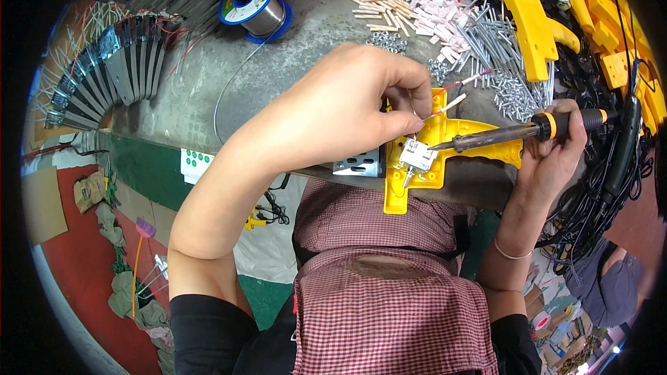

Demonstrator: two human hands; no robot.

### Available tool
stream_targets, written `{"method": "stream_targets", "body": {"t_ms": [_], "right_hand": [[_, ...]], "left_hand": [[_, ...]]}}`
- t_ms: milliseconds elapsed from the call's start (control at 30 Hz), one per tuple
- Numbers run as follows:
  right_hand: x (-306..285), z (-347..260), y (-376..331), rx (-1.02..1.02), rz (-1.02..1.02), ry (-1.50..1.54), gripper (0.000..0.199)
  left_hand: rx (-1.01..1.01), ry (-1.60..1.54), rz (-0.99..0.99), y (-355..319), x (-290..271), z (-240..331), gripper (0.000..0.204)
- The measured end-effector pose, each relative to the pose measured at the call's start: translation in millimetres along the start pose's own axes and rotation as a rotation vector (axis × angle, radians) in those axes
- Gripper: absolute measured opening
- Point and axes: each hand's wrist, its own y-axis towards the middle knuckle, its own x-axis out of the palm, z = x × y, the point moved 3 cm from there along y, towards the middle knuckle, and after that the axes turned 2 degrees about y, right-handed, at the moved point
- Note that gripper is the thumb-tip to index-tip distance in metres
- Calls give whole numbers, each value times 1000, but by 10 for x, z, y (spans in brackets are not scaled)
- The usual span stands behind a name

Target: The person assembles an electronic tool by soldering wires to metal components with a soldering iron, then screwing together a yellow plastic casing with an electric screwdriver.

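Observation:
My right hand (549, 156) is wrapped round the black-and-orange handle of a soldering iron (493, 136). Its tip meets a small silvery metal switch-like part (419, 155), which sits in a yellow plastic housing half (397, 196) at the bench's near edge. From the left, my left hand (361, 101) reaches over the housing, thumb and fingers pinched on a thin wire above the metal part. Beside those fingers, a lead with a white sleeve (455, 103) sticks out to the right. A perforated metal box (360, 164) lies partly under my left wrist.
A solder spool (267, 19) stands at the back left, near a fanned row of black parts with wires (132, 62). Wooden-coloured sticks (382, 7), metal rods and screws (514, 94) lie behind my hands. Yellow housings (528, 31) and black cables (615, 201) crowd the right.

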Motion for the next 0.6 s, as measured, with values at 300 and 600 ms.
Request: {"method": "stream_targets", "body": {"t_ms": [300, 600], "right_hand": [[54, -38, -17, -22, 93, -30, 28], [29, -33, -49, -19, 35, -11, 26]], "left_hand": [[136, 523, 421, -544, -300, 0, 19], [-86, 515, 480, -860, -242, -320, 13]]}}
